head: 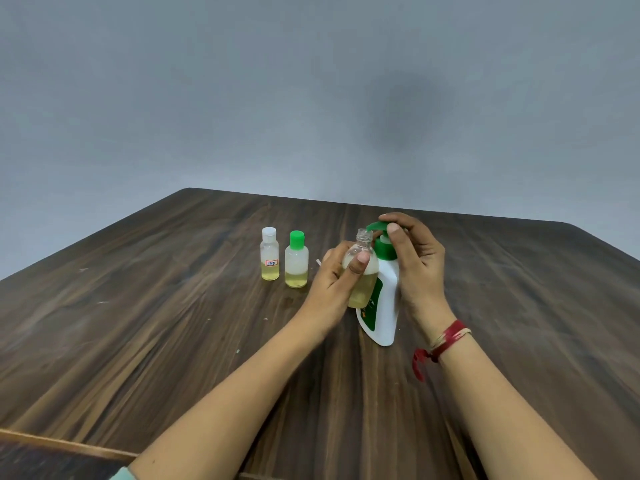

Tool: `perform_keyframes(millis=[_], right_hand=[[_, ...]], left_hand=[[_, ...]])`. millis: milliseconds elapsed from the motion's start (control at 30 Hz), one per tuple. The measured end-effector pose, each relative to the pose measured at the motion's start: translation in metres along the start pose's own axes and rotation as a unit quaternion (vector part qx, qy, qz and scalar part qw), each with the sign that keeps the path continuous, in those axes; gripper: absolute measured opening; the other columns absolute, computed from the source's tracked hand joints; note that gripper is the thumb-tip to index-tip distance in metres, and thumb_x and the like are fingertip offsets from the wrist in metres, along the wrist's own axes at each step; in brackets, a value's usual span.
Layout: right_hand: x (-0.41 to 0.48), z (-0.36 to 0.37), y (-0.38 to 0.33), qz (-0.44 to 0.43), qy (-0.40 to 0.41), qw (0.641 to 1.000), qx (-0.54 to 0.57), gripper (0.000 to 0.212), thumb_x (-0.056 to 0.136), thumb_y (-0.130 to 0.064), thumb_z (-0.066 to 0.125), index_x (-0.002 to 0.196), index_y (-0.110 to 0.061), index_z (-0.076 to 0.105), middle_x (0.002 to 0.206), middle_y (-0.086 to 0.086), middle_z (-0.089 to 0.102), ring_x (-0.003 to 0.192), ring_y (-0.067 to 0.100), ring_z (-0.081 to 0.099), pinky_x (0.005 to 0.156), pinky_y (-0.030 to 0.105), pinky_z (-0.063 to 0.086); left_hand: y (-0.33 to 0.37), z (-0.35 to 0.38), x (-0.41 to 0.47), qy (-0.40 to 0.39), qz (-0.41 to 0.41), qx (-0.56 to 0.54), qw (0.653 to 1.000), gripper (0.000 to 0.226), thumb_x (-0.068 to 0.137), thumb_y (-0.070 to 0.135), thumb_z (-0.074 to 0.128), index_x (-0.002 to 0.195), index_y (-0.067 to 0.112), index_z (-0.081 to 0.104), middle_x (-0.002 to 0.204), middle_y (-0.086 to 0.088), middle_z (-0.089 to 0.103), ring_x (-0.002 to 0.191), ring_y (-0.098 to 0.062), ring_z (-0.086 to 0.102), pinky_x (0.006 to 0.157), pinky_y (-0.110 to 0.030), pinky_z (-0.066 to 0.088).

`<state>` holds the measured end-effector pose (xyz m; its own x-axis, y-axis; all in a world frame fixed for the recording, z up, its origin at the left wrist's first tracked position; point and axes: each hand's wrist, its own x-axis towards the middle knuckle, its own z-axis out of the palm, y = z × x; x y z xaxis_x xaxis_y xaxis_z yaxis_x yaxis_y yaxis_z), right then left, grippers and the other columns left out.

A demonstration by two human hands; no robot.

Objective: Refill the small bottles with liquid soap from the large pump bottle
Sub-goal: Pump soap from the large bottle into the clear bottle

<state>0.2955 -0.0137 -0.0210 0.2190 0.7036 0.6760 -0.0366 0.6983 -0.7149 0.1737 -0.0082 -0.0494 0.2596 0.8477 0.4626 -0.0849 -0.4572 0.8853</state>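
My left hand (334, 277) grips an uncapped small clear bottle (362, 271), partly filled with yellow liquid, and holds its open neck just under the green spout of the large white pump bottle (384, 306). My right hand (414, 261) curls over the green pump head (379, 228), thumb on top. The pump bottle stands on the dark wooden table (173, 341). Left of my hands stand two capped small bottles, each partly filled with yellow liquid: one with a white cap (269, 254) and one with a green cap (296, 259).
A small white object (318, 262) shows on the table just behind my left hand; I cannot tell what it is. A grey wall rises behind the table's far edge. A red thread band circles my right wrist.
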Motion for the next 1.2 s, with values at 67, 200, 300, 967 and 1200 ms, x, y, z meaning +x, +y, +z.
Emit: perform_keyframes(millis=[67,200,300,967,1200], right_hand=[[0.0004,-0.0005,0.0,-0.002,-0.001,1.0,-0.005,0.013,0.087,-0.021,0.057,0.093,-0.018,0.068,0.087,-0.011,0.071,0.084,0.009,0.066,0.073,0.02,0.051],[0.0002,0.0,-0.0003,-0.002,0.0,1.0,-0.013,0.015,0.088,-0.015,0.053,0.092,-0.017,0.068,0.085,-0.012,0.071,0.083,0.008,0.065,0.073,0.019,0.051],[-0.0005,0.001,-0.0009,0.006,0.005,1.0,-0.006,0.015,0.089,-0.017,0.055,0.096,-0.018,0.068,0.09,-0.011,0.071,0.087,0.01,0.066,0.074,0.021,0.052],[0.0003,0.0015,-0.0005,0.008,0.01,1.0,-0.014,0.015,0.089,-0.016,0.055,0.093,-0.019,0.069,0.091,-0.002,0.071,0.087,0.017,0.067,0.074,0.023,0.053],[0.0011,0.0007,-0.0033,0.012,0.0,1.0,0.009,0.015,0.09,-0.016,0.056,0.099,-0.014,0.068,0.097,0.009,0.07,0.085,0.014,0.066,0.075,0.023,0.053]], left_hand=[[0.0007,0.0004,-0.0005,0.002,0.002,-0.002,1.0,0.05,0.072,0.082,0.049,0.098,0.042,0.061,0.11,-0.012,0.061,0.114,-0.032,0.053,0.1,-0.049,0.044],[0.0012,0.0007,-0.0007,0.0,0.002,-0.003,1.0,0.048,0.072,0.082,0.049,0.098,0.044,0.061,0.111,-0.01,0.061,0.114,-0.031,0.053,0.1,-0.048,0.044],[0.0019,0.0005,-0.0003,0.0,0.004,-0.007,1.0,0.045,0.072,0.082,0.05,0.096,0.045,0.061,0.107,-0.007,0.061,0.112,-0.03,0.053,0.097,-0.044,0.045],[0.0004,0.0009,0.001,0.001,0.011,-0.005,1.0,0.043,0.073,0.081,0.05,0.094,0.045,0.062,0.105,-0.009,0.061,0.11,-0.034,0.053,0.096,-0.05,0.043],[0.002,0.0013,0.0012,0.002,0.017,-0.004,1.0,0.045,0.074,0.081,0.049,0.093,0.042,0.062,0.104,-0.011,0.062,0.108,-0.037,0.052,0.095,-0.051,0.043]])
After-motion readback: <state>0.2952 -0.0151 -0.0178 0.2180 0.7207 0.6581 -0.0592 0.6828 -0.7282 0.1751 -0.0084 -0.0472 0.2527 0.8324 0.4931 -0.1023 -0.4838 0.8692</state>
